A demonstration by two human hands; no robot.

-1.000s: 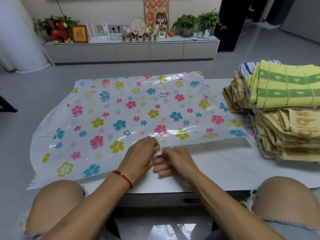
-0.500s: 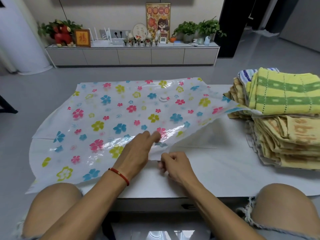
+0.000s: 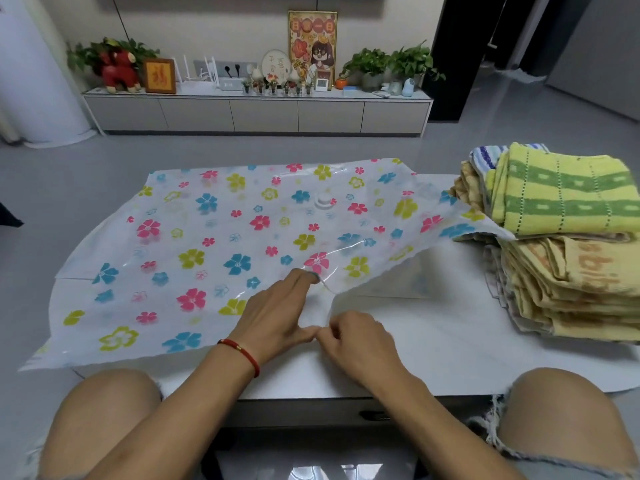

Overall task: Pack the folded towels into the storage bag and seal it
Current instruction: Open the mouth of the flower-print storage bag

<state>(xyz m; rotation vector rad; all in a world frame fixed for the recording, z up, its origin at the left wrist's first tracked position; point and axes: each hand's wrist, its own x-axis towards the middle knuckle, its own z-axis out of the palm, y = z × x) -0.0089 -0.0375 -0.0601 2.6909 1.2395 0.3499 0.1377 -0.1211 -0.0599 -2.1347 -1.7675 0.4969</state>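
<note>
Storage bag [image 3: 221, 244] lay flat on counter [image 3: 433, 344], empty. Left hand [image 3: 273, 317] lifted upper layer at near edge; right hand [image 3: 356, 341] pinched lower layer. Folded towels [image 3: 561, 237] stacked at right, unpacked. Packing, sealing remained.

One head-worn wide-angle camera looks forward and down from close above the table [image 3: 433, 348], knees at 6 o'clock, sideboard [image 3: 259, 114] far off at 12 o'clock.
</note>
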